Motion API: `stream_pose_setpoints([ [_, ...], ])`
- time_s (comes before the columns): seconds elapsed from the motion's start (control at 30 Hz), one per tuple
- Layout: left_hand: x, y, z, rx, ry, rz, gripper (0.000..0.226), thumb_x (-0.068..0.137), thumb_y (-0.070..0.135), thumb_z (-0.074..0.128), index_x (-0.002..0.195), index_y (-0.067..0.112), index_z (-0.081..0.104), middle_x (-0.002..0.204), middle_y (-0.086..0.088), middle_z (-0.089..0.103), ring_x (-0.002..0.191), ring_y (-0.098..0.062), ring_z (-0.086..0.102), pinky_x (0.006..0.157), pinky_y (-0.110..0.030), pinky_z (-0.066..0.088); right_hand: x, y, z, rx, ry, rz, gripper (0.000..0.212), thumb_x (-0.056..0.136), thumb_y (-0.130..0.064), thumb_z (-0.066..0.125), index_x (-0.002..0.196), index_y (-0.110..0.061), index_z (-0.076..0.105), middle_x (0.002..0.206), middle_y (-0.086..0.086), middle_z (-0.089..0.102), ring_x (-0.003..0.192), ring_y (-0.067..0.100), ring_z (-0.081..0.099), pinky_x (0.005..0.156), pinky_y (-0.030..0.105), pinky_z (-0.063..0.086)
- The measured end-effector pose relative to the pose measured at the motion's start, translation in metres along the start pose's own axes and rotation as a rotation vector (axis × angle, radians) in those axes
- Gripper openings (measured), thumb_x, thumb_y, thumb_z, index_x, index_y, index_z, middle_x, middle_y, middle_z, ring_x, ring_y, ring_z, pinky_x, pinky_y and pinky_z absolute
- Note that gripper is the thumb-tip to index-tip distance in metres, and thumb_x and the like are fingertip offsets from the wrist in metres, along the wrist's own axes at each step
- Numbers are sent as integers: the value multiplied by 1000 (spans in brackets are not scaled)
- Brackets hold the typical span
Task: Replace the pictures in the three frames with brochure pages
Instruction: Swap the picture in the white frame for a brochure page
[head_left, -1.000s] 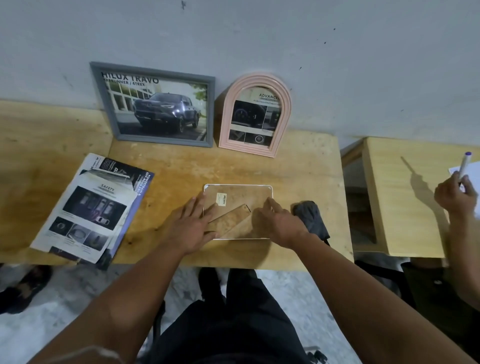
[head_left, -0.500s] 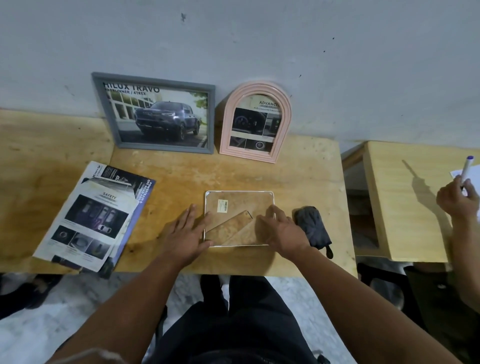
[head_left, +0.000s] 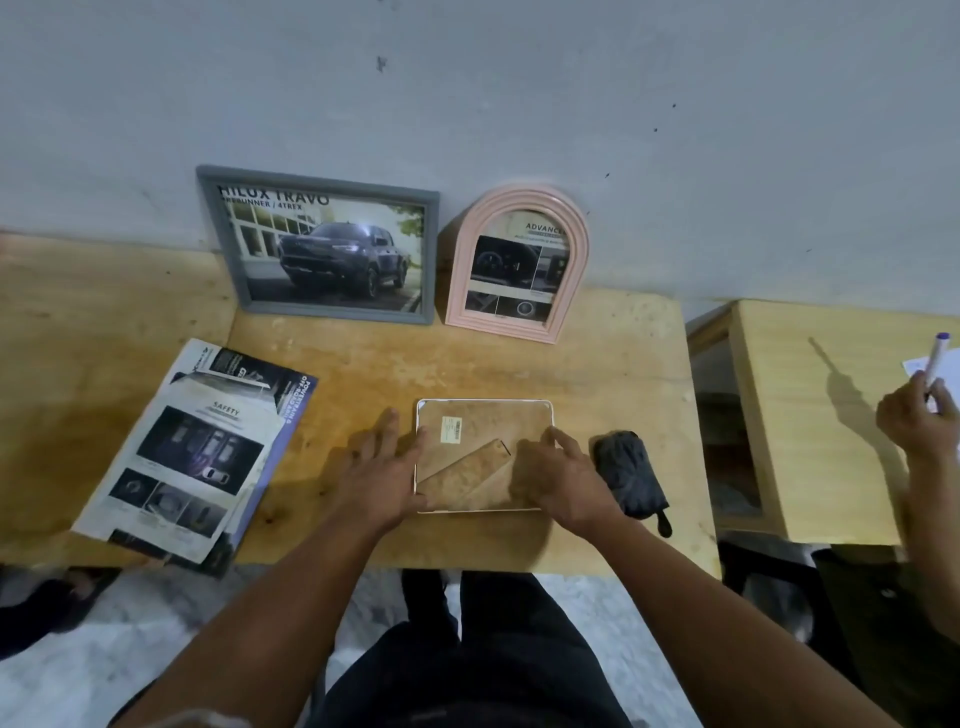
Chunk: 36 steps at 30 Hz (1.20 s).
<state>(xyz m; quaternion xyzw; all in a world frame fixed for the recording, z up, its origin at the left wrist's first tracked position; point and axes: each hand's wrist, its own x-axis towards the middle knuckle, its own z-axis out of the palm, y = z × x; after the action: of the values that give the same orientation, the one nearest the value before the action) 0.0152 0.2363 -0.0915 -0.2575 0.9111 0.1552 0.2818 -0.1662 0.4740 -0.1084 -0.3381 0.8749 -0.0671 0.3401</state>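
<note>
A small white-edged frame (head_left: 483, 431) lies face down on the wooden table (head_left: 467, 369), its brown backing and stand facing up. My left hand (head_left: 382, 475) rests flat at its left edge, thumb on the lower left corner. My right hand (head_left: 558, 475) presses on its lower right part, fingers spread over the backing. A grey frame (head_left: 322, 244) with a truck brochure page leans on the wall. Beside it stands a pink arched frame (head_left: 517, 262) holding another brochure page. Loose brochure pages (head_left: 192, 449) lie at the left.
A dark folded cloth pouch (head_left: 631, 475) lies just right of the small frame. A second wooden table (head_left: 810, 426) stands at the right, where another person's hand (head_left: 917, 421) holds a pen (head_left: 937, 358) over paper. The table's front edge is close to my body.
Both hands stay on the face-down frame; my left hand has shifted slightly along its left edge. The view has tilted down a little.
</note>
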Motion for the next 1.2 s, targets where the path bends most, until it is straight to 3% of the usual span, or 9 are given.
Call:
stream_pose_setpoints([
  [0.13,-8,14,-1,10,39,129,90,91,49,68,162,39,13,171,-3,-18,153,-37,22,114,-54,39,-9,-14,1,397,179,328,71,83,-20,64,149,-23,40,128,8,61,110,28,60,84,38,53],
  [0.23,-13,21,10,-87,6,169,87,88,51,68,159,45,19,171,5,-18,151,-38,25,113,-51,41,-10,-25,5,722,202,477,49,94,-34,61,138,-18,49,113,6,71,101,27,66,82,35,52],
  [0.37,-22,22,18,-183,-13,187,96,80,59,71,160,48,18,170,13,-22,153,-39,16,121,-49,33,-10,-23,-1,901,245,535,28,96,-27,66,121,-13,65,114,12,72,101,27,66,91,40,56],
  [0.53,-27,18,11,-153,91,218,97,86,45,75,162,46,15,171,8,-20,151,-39,16,122,-48,29,-13,-19,-19,968,216,533,28,98,-16,58,117,-1,73,105,8,74,94,23,66,76,31,49],
  [0.67,-25,13,-5,-120,228,231,72,99,38,60,160,45,23,173,6,7,142,-35,32,114,-44,39,-16,-31,-46,1145,234,559,29,99,-26,62,104,0,74,81,9,67,67,20,54,52,26,38],
  [0.83,-19,7,-38,-189,446,268,49,99,49,49,145,33,57,147,7,58,135,-28,44,105,-45,46,-17,-41,-87,1316,223,514,31,99,-41,61,102,-14,77,89,6,73,79,22,62,74,35,47],
  [0.97,-18,13,-63,-477,496,175,37,103,54,44,113,26,66,91,2,73,85,-20,68,69,-37,55,-12,-32,-101,1283,376,471,26,99,-36,61,106,-15,75,91,7,74,77,22,65,69,35,49],
  [1.03,-22,20,-69,-717,450,63,21,105,44,52,105,26,63,79,2,70,69,-18,68,58,-33,51,-10,-17,-99,1151,467,498,27,99,-30,61,112,-11,74,98,9,75,87,27,68,80,41,56],
  [1.2,-14,7,-35,-1225,174,-228,41,102,50,57,124,16,66,112,-7,73,101,-26,70,92,-46,58,-24,34,-77,623,417,649,53,95,-38,63,141,-16,54,133,13,62,118,36,60,98,44,52],
])
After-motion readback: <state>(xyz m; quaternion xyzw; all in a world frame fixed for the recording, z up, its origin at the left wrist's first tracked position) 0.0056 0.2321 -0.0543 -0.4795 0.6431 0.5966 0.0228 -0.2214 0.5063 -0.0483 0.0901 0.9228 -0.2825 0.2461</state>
